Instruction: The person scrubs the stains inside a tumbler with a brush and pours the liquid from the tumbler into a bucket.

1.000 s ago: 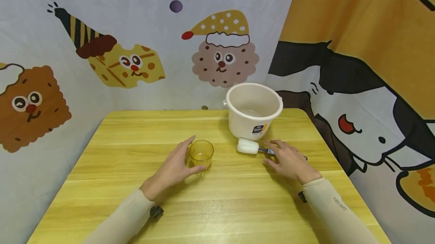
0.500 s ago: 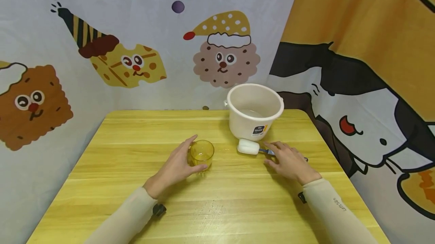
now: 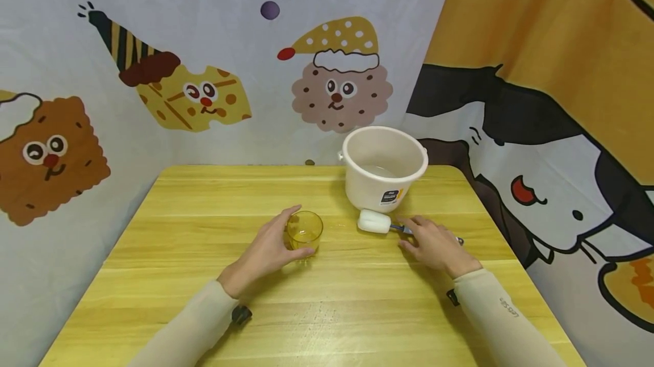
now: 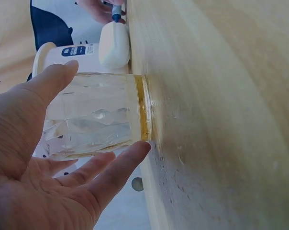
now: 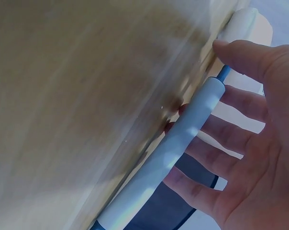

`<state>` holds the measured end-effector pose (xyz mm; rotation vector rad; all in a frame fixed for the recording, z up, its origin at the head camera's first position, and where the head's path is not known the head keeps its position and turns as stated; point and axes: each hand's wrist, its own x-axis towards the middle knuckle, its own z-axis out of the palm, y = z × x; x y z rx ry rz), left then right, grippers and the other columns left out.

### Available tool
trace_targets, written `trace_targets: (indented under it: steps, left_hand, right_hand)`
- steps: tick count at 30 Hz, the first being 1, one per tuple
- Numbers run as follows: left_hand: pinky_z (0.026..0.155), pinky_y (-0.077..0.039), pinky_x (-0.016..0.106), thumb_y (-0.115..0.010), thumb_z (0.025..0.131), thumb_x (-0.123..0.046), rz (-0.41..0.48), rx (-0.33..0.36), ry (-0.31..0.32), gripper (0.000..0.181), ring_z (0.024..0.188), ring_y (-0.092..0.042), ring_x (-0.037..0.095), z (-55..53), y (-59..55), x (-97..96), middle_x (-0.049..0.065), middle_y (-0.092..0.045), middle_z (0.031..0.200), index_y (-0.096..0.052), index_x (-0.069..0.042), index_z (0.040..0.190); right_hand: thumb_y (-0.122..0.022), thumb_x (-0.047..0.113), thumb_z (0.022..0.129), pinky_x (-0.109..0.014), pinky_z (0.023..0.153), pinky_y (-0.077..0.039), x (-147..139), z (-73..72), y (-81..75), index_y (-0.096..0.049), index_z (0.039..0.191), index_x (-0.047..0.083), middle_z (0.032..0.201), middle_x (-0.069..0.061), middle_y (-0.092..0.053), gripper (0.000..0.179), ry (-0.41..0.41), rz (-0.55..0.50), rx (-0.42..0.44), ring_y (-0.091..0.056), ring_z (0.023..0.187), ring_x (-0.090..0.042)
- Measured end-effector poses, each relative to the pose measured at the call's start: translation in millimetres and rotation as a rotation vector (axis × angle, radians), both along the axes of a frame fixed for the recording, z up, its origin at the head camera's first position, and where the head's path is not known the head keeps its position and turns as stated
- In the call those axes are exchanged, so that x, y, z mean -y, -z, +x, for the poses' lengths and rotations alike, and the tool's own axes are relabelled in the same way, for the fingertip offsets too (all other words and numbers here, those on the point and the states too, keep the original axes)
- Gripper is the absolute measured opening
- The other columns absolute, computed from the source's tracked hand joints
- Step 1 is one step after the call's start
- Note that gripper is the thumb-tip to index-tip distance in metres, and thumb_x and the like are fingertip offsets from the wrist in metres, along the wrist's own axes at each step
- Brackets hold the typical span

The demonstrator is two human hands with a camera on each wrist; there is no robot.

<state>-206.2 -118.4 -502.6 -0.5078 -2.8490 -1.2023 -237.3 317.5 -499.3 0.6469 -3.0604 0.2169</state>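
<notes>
A transparent amber drinking glass [image 3: 304, 232] stands upright on the table, left of centre. My left hand [image 3: 263, 254] is cupped around its near and left sides, thumb in front and relaxed fingers behind. In the left wrist view the thumb overlaps the glass [image 4: 94, 112] and a fingertip lies right by its base. Farther right lies a sponge cup brush [image 3: 374, 222] with a white head and a pale grey-blue handle. My right hand [image 3: 434, 246] is spread over that handle. In the right wrist view, thumb and loosely bent fingers sit either side of the handle [image 5: 168, 148].
A cream bucket [image 3: 364, 188] with a dark label stands at the back right, just behind the brush head. Small droplets dot the wooden table [image 3: 327, 321] near its front. A curtain [image 3: 214, 32] printed with cartoon figures hangs behind the table.
Both hands keep practically the same position around the glass and over the brush. The whole head view has shifted slightly to the right.
</notes>
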Motion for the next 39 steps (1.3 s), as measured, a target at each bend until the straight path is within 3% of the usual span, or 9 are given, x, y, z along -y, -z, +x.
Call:
trace_targets:
  steps: [17,27,39]
  left_hand:
    - [0.108,-0.067,0.055,-0.101,0.094,-0.044,0.026,0.018,0.022,0.105,0.132,-0.076,0.036,0.5,-3.5,-1.5,0.018,-0.074,0.153,-0.043,-0.018,0.178]
    - [0.103,-0.069,0.052,-0.101,0.094,-0.041,0.020,0.023,0.031,0.098,0.130,-0.077,0.035,-1.3,-4.9,1.3,0.018,-0.075,0.152,-0.048,-0.017,0.173]
    - [0.103,-0.070,0.051,-0.102,0.094,-0.038,0.040,0.032,0.046,0.095,0.131,-0.078,0.036,-1.9,-3.7,2.0,0.019,-0.076,0.150,-0.050,-0.017,0.170]
  right_hand:
    - [-0.088,0.017,0.106,-0.059,0.091,-0.071,0.5,0.8,-0.1,-0.075,0.151,0.012,0.135,-0.014,-0.081,0.047,-0.018,-0.034,-0.033,-0.081,0.117,-0.037]
    - [-0.088,0.004,0.103,-0.055,0.085,-0.071,-1.4,-2.2,1.1,-0.080,0.143,0.011,0.120,-0.011,-0.081,0.041,-0.039,-0.054,-0.081,-0.081,0.108,-0.033]
    - [-0.086,0.002,0.103,-0.055,0.083,-0.071,-1.6,-3.6,3.4,-0.082,0.138,0.013,0.121,-0.011,-0.080,0.037,-0.014,-0.048,-0.085,-0.080,0.106,-0.032]
